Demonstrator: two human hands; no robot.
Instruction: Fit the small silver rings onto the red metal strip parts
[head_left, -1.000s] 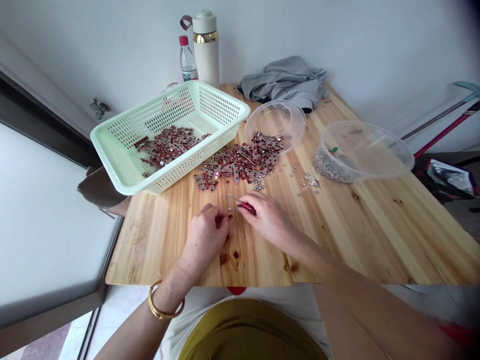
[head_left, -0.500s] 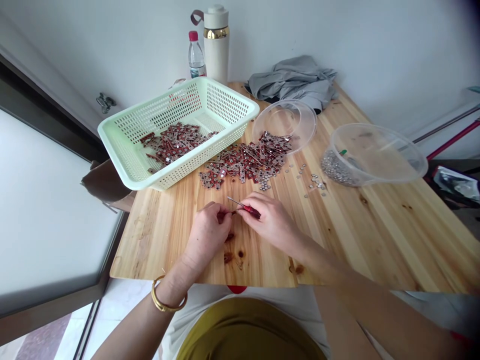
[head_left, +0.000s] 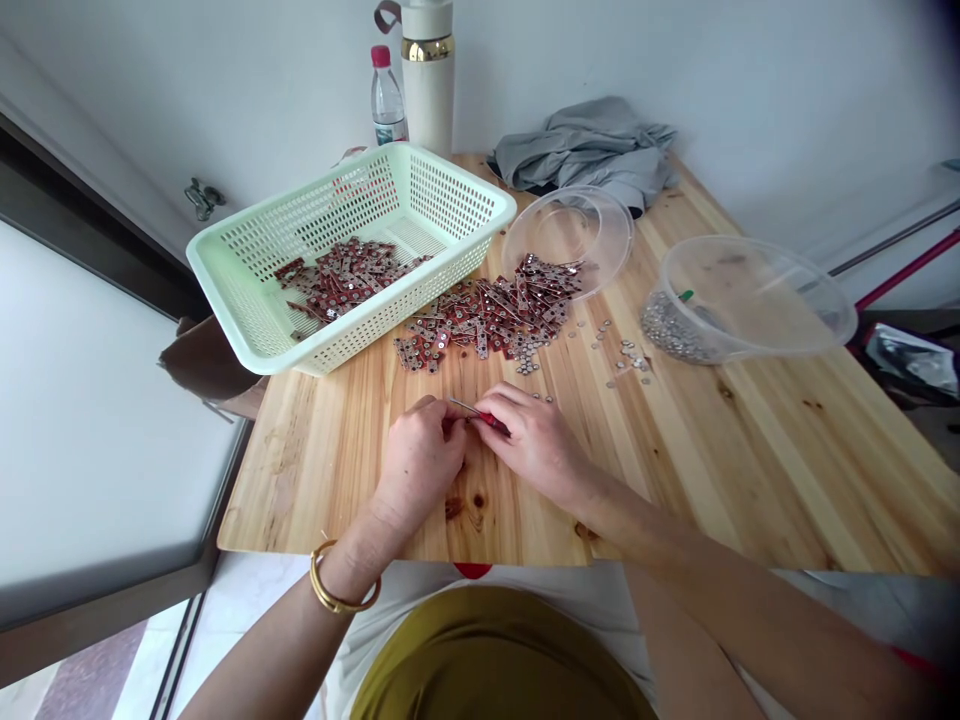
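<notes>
Right hand [head_left: 536,435] is clasping a slim red-handled metal tool [head_left: 495,423]. Beside that grip, left hand [head_left: 424,450] is pinching a small, mostly hidden brown piece [head_left: 469,419].

The one view comes from a camera worn on the person's head, looking forward and down past the olive-clad torso [head_left: 499,655] at bottom centre. It faces over the wooden counter [head_left: 300,480] to the pale wall [head_left: 562,60] along the top. The bare forearms [head_left: 262,650] run in from the lower corners, and the hands [head_left: 425,450] are close, near mid-frame. The wide framing spans the perforated basket [head_left: 390,325] at upper left and the clear tub [head_left: 802,300] at right; the top edge crops the vacuum flask [head_left: 430,100].
</notes>
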